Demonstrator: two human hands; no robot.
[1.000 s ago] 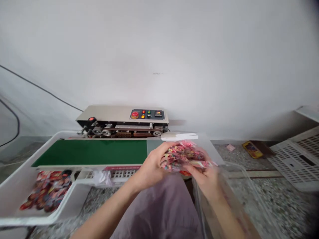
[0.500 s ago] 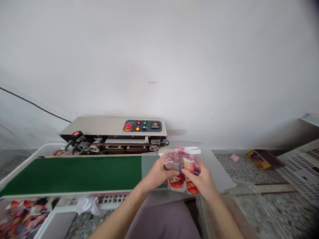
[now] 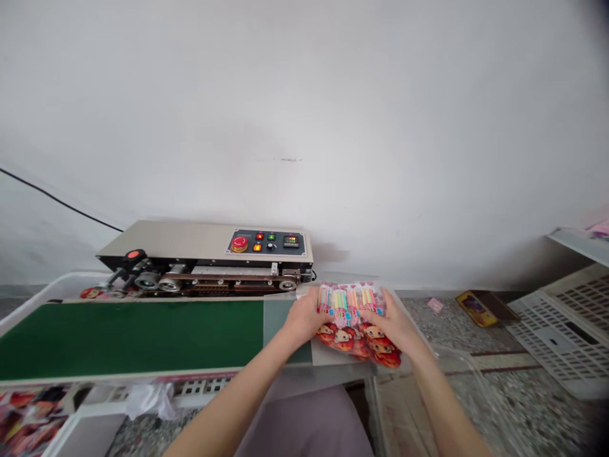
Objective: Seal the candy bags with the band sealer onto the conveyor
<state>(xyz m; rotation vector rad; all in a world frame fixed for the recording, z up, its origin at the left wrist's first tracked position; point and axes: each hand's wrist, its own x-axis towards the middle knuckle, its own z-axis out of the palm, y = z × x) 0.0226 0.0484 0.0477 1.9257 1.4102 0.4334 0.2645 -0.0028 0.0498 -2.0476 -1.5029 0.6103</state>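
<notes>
The person's left hand [image 3: 302,318] grips the near-left edge of a bundle of printed packets [image 3: 351,325], its thumb lying across the front. The right hand [image 3: 397,322] grasps the opposite edge in the same manner, thumb pressed to the face of the packets, so the bundle is held between both hands. It sits above a pale sheet [image 3: 328,355] just beyond the right end of a green conveyor belt [image 3: 137,336]. Pastel-striped sticks show through the upper part of the packets, and cartoon heads with red hair (several of them, overlapping) line the lower part.

Behind the belt, against the wall, stands a beige band sealing machine [image 3: 190,238], its rollers and brown band exposed along the front. Its control panel [image 3: 267,243] carries a red mushroom-shaped stop button [image 3: 240,243], lit small buttons and a glowing digital display [image 3: 291,241]. Below the belt at left lie more printed packets [image 3: 28,422], blurred, near a crumpled piece of white plastic [image 3: 151,400]. On the speckled floor to the right, an open cardboard carton [image 3: 485,308] lies between a pink slip [image 3: 434,305] and a slotted plastic crate [image 3: 561,339].
</notes>
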